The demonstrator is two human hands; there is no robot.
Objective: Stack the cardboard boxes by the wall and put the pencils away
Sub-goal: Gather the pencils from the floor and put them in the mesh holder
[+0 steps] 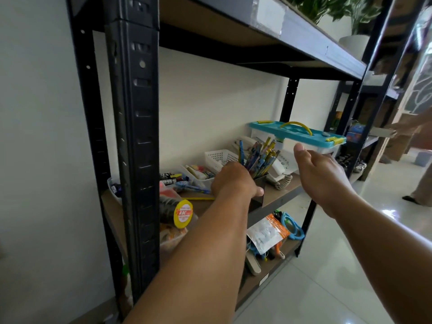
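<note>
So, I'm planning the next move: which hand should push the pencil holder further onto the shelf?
Left. The left hand grips the black pencil holder near the front edge of the shelf; the right hand hovers open, apart from it.

seen from close by, both of this person's arms are bare all the way from the lower edge of the view to the fingers. the left forearm point(198, 253) and the right forearm point(385, 249) show only smooth skin. each arm looks thick near the camera and narrows toward the wrist, a stretch the wide lens adds. the left hand point(233, 181) has rounded knuckles across its back and a short, blunt thumb. the right hand point(323, 176) has a broad, smooth back and a thumb with a rounded tip. whatever is worn higher up lies outside the view.
</note>
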